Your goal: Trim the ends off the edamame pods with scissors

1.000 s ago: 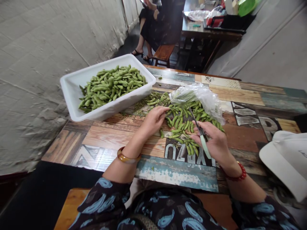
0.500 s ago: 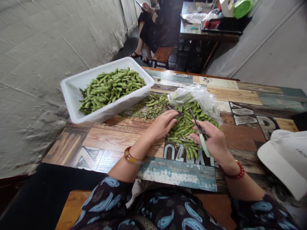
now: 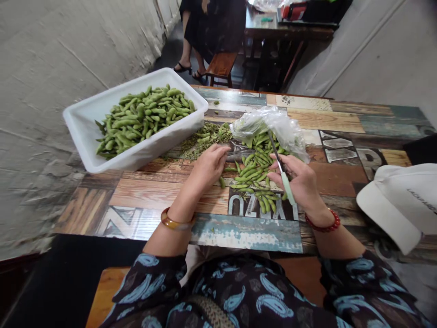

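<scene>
My left hand (image 3: 209, 167) is curled at the left edge of the loose edamame pods (image 3: 254, 171), its fingers bent around a few pods that poke out beneath the palm. How many it holds is hidden. In my right hand (image 3: 297, 178) is a pair of scissors (image 3: 287, 186) with pale green handles, its dark blades pointing up and away over the pods. A crumpled clear plastic bag (image 3: 285, 132) lies behind the pods, with more pods at its mouth. To the left, a white plastic tub (image 3: 160, 146) holds a large heap of edamame pods (image 3: 145, 116).
Between tub and bag lies a heap of green trimmings (image 3: 201, 143). A white cap (image 3: 403, 200) rests at the table's right side. Beyond the patterned wooden table (image 3: 164, 191), a person in dark clothes (image 3: 218, 27) sits on a wooden stool (image 3: 221, 64) by another table.
My left hand has drawn left, away from the scissors, with pods now showing under it. My right hand still holds the scissors. The view has tilted down slightly.
</scene>
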### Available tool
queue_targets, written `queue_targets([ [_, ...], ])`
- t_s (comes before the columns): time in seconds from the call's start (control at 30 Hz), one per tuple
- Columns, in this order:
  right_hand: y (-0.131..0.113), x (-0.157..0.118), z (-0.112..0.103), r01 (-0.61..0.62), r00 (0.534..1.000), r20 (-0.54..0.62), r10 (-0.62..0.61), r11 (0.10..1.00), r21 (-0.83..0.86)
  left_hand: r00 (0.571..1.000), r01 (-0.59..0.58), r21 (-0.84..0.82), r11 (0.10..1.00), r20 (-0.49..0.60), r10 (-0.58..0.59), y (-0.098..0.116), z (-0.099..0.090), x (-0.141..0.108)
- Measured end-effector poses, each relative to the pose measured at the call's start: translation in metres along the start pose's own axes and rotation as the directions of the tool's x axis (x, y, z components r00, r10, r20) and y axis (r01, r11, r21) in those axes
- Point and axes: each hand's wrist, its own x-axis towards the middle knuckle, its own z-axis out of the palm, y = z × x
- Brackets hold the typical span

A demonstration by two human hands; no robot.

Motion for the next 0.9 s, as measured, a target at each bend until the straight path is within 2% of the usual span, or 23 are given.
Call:
queue_targets([
  [0.13, 0.001, 0.002, -0.005, -0.114, 0.990, -0.069, 0.123, 0.986, 0.122, 0.989, 0.074, 0.153, 0.985, 0.113, -0.092, 0.013, -0.015, -0.021],
  [0.2, 0.001, 0.003, -0.008, -0.163, 0.978, -0.090, 0.188, 0.959, 0.230, 0.984, 0.059, 0.171, 0.983, 0.157, -0.086, 0.019, -0.015, -0.031],
  [0.27, 0.000, 0.004, -0.010, -0.198, 0.966, -0.093, 0.240, 0.924, 0.328, 0.984, 0.053, 0.121, 0.991, 0.163, -0.073, 0.029, -0.006, -0.037],
  [0.4, -0.003, 0.004, -0.012, -0.207, 0.958, -0.087, 0.275, 0.867, 0.453, 0.980, -0.019, -0.147, 0.989, 0.193, 0.048, 0.053, 0.022, -0.033],
  [0.47, -0.004, 0.004, -0.012, -0.205, 0.957, -0.083, 0.278, 0.852, 0.482, 0.985, -0.033, -0.202, 0.979, 0.160, 0.066, 0.059, 0.030, -0.022],
  [0.5, -0.005, 0.004, -0.012, -0.206, 0.957, -0.081, 0.280, 0.847, 0.490, 0.993, -0.026, -0.191, 0.981, 0.111, 0.048, 0.060, 0.031, -0.014],
  [0.6, -0.006, 0.005, -0.011, -0.218, 0.953, -0.067, 0.294, 0.825, 0.522, 0.993, 0.004, -0.076, 0.997, -0.114, -0.012, 0.058, 0.025, 0.016],
  [0.67, -0.007, 0.007, -0.011, -0.224, 0.947, -0.061, 0.316, 0.782, 0.581, 0.977, -0.020, 0.027, 0.999, -0.213, 0.026, 0.057, 0.020, 0.038],
  [0.77, -0.010, 0.009, -0.013, -0.218, 0.918, -0.077, 0.388, 0.660, 0.719, 0.969, -0.077, 0.160, 0.984, -0.221, 0.112, 0.061, 0.018, 0.069],
  [0.9, -0.011, 0.014, -0.020, -0.215, 0.865, -0.077, 0.495, 0.507, 0.835, 0.984, -0.105, 0.276, 0.955, -0.110, 0.140, 0.071, 0.027, 0.105],
])
